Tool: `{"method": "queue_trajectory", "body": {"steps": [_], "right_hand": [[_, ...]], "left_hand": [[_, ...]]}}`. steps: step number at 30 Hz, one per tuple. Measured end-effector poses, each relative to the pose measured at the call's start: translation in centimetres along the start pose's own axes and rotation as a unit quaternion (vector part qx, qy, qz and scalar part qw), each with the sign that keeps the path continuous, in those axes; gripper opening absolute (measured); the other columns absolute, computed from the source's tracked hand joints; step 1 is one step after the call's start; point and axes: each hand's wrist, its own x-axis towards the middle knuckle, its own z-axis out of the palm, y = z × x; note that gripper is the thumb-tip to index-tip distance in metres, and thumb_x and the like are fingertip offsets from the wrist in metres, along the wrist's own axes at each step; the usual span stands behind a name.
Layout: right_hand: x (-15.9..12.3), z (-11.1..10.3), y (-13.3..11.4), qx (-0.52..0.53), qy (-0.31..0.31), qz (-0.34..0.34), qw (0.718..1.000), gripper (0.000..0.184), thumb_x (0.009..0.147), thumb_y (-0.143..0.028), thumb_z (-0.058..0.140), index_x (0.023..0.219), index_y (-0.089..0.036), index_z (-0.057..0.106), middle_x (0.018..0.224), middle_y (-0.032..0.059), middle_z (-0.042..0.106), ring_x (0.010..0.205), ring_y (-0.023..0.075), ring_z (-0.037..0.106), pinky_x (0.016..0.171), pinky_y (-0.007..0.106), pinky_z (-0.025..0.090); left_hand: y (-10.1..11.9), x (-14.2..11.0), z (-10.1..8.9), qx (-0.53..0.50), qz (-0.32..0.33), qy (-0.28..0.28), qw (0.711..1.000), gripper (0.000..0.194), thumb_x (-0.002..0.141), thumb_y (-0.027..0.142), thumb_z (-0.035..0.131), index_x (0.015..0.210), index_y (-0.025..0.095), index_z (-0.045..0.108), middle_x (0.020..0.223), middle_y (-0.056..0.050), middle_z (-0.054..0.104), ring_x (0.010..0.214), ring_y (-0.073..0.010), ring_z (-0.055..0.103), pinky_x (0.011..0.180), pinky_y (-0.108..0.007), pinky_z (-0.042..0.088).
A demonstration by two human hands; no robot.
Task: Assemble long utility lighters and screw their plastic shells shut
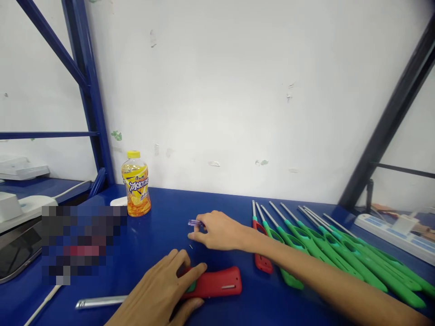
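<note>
My left hand [161, 283] is closed around the middle of a red long-nosed lighter [217, 283], which lies sideways on the blue table. Its metal nozzle [102, 302] sticks out to the left, and a bit of green shows beside my thumb. Farther forward, my right hand [215, 231] pinches a small purple see-through piece [194, 222]; its kind is not clear. Just below those fingers a tiny thin metal bit [190, 246] is visible. Under and beyond my right forearm are another red lighter [263, 262] and several green lighters [316, 251], nozzles pointing away.
A bottle of iced tea [137, 188] with a yellow cap stands at the back left. Power strips [397, 231] sit at the right edge and far left. A phone [22, 249] and a white cable [44, 301] lie left. Blue frame posts [90, 99] rise behind.
</note>
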Motion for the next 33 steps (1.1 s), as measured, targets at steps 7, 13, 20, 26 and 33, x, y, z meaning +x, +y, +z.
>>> {"method": "queue_trajectory", "body": {"steps": [7,13,20,26,33], "right_hand": [[0.4,1.0,-1.6,-0.078,-0.058,-0.05,0.994,0.041,0.106,-0.043,0.042,0.11,-0.017,0.072,0.097,0.0157,0.079,0.087,0.0328,0.077,0.074,0.039,0.053],[0.4,0.6,-0.6,-0.11,-0.088,-0.113,0.984,0.037,0.108,-0.042,0.043,0.117,-0.016,0.067,0.099,0.0146,0.079,0.088,0.0309,0.077,0.073,0.037,0.053],[-1.1,-0.6,-0.2,-0.151,-0.085,-0.082,0.982,0.03,0.101,-0.034,0.051,0.105,-0.015,0.074,0.094,0.0159,0.08,0.086,0.0324,0.077,0.07,0.037,0.053],[-2.5,-0.4,-0.4,-0.176,-0.065,-0.044,0.981,0.032,0.098,-0.028,0.05,0.099,-0.01,0.076,0.09,0.0195,0.079,0.082,0.0323,0.077,0.069,0.036,0.051],[-3.7,-2.0,0.5,-0.146,-0.03,-0.028,0.988,0.024,0.097,-0.029,0.052,0.091,-0.016,0.072,0.083,0.0111,0.077,0.073,0.0258,0.071,0.064,0.032,0.04]], "left_hand": [[-0.6,-0.9,0.7,0.028,0.024,0.052,0.998,0.044,0.098,0.042,0.065,0.141,0.036,0.066,0.14,-0.005,0.072,0.121,-0.0302,0.073,0.101,-0.04,0.06],[-0.4,-0.5,1.0,0.004,0.064,0.094,0.994,0.041,0.104,0.038,0.055,0.144,0.04,0.062,0.129,-0.003,0.076,0.112,-0.027,0.076,0.095,-0.04,0.064],[0.1,-0.3,0.1,0.026,0.09,0.115,0.989,0.04,0.11,0.035,0.041,0.146,0.04,0.059,0.124,-0.005,0.074,0.108,-0.0243,0.075,0.092,-0.038,0.064],[-0.4,-0.3,1.0,0.037,0.1,0.12,0.987,0.043,0.108,0.03,0.044,0.149,0.038,0.056,0.131,-0.004,0.074,0.114,-0.0231,0.074,0.099,-0.036,0.061],[-0.4,0.0,1.0,-0.016,0.085,0.079,0.993,0.046,0.104,0.026,0.052,0.148,0.038,0.056,0.126,-0.003,0.073,0.112,-0.0236,0.072,0.102,-0.037,0.059]]}}
